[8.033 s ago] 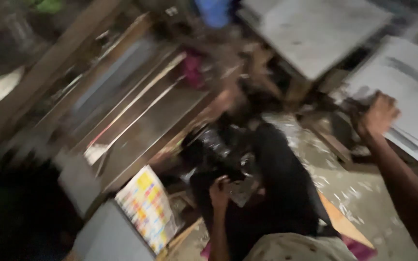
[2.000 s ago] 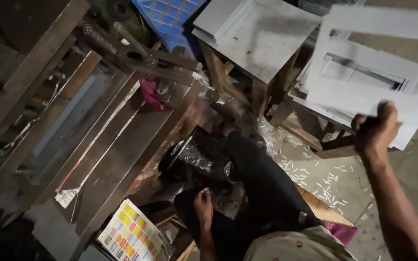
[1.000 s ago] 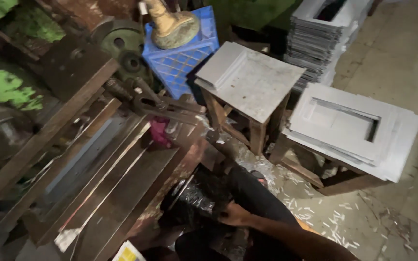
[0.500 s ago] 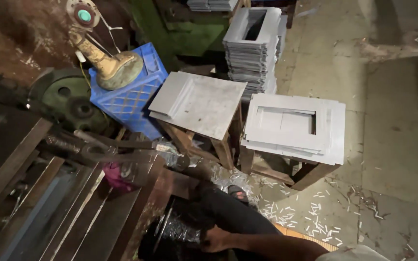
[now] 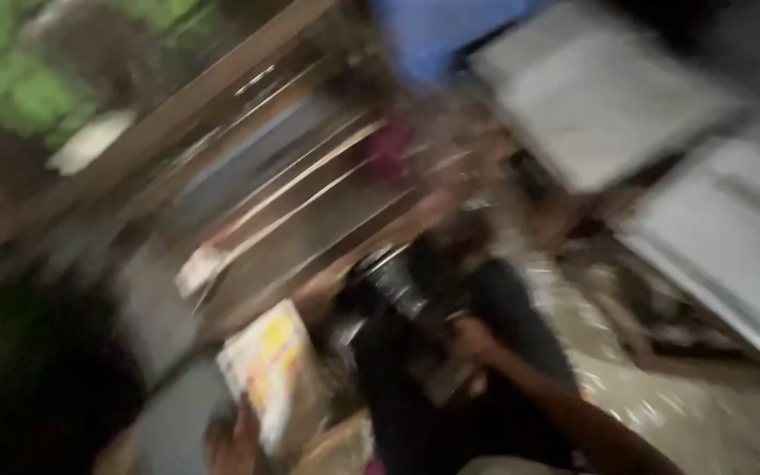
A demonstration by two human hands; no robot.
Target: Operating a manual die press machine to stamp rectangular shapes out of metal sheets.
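the whole view is smeared by motion, so little here is sharp. the right hand sits low in the middle of the picture, at the dark shiny machine part by the person's dark-clothed leg; it looks curled against something there, but i cannot tell whether it grips or only rests. the left hand is at the bottom edge, just under the colourful printed card, yellow and pale, which stands tilted beside the leg; the hand seems to touch its lower edge, though whether the fingers close on it is not clear.

beyond these, the long metal strips run slantwise across the wooden frame, a pink scrap lies at their upper end, a blue crate shows at the top, and the grey sheet-metal panels rest to the right, one on a stool, another lower down. pale metal offcuts litter the floor.

the risks, as i judge them: the head is swinging fast, so neither hand is being watched closely while it is near a machine and sharp strip edges; a bare hand could catch on a cut edge or a pinch point. the card, held loosely if held at all, could slip. the offcuts underfoot could cut or slide
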